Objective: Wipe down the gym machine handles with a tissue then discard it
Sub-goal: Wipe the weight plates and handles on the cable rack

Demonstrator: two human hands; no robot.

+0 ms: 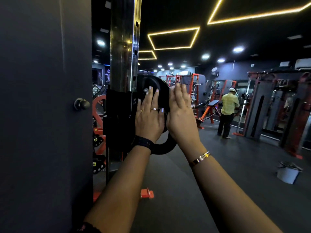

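A black round pulley housing (155, 84) sits on a black carriage (117, 111) on the machine's shiny upright post (123, 47). Below it a black curved handle (165, 147) shows between my wrists. My left hand (149, 115) lies flat on the near face of the round part, fingers straight. My right hand (180, 111) presses its right edge with straight fingers pointing up. No tissue shows in either hand; the palms are hidden.
A dark wall panel with a round knob (82, 103) fills the left. A white bucket (288, 172) stands on the dark floor at right. A person in a yellow shirt (228, 111) stands among red machines and a bench (210, 110) in the background.
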